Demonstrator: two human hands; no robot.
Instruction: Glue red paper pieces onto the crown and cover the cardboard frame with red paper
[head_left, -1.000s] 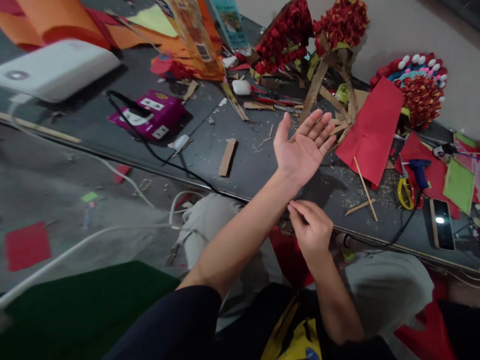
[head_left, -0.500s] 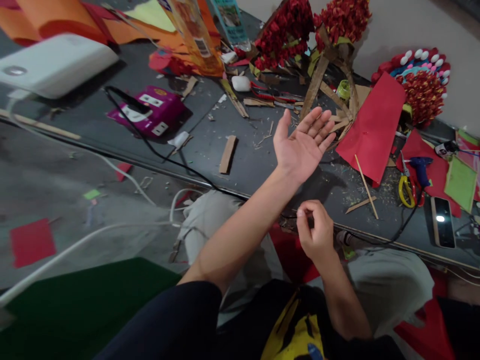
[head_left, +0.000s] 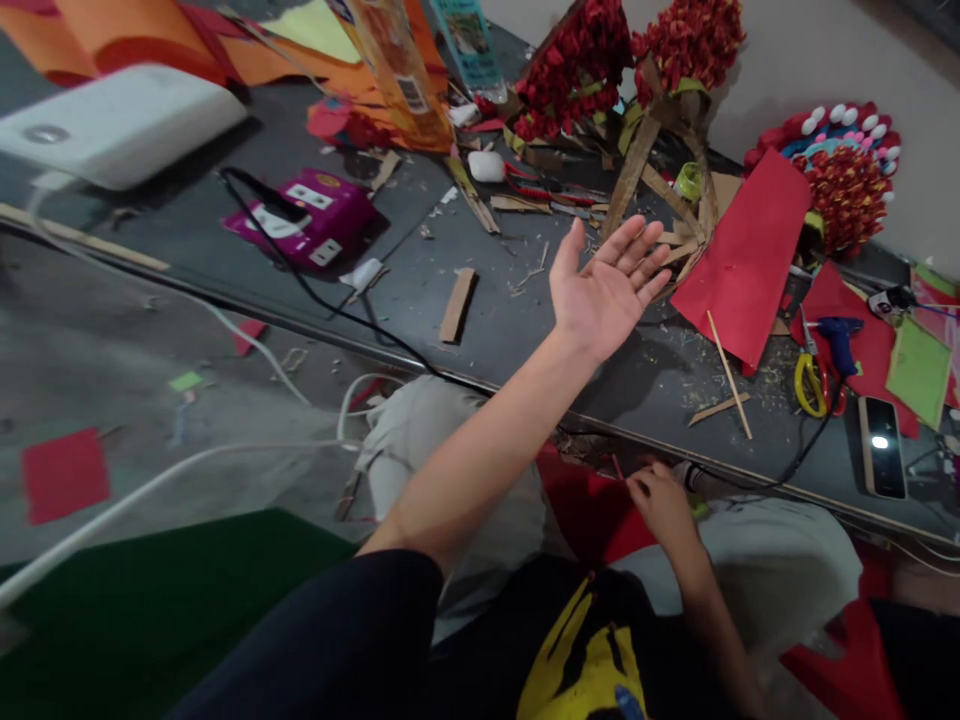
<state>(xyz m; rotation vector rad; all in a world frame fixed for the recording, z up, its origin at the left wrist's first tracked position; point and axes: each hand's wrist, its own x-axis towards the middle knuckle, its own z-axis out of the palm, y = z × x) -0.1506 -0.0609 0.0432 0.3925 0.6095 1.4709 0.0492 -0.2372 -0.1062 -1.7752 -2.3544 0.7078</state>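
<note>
A large red paper sheet (head_left: 750,260) lies on a dark table (head_left: 517,330). Just left of the sheet, the person's left hand (head_left: 604,295) is palm up, fingers spread, holding nothing, much as half a second ago. The right hand (head_left: 664,500) has dropped lower, now below the sheet and beyond the table's edge, fingertips drawn together (whether they pinch anything, I cannot tell). A thin wooden stick (head_left: 729,375) lies at the sheet's lower edge.
</note>
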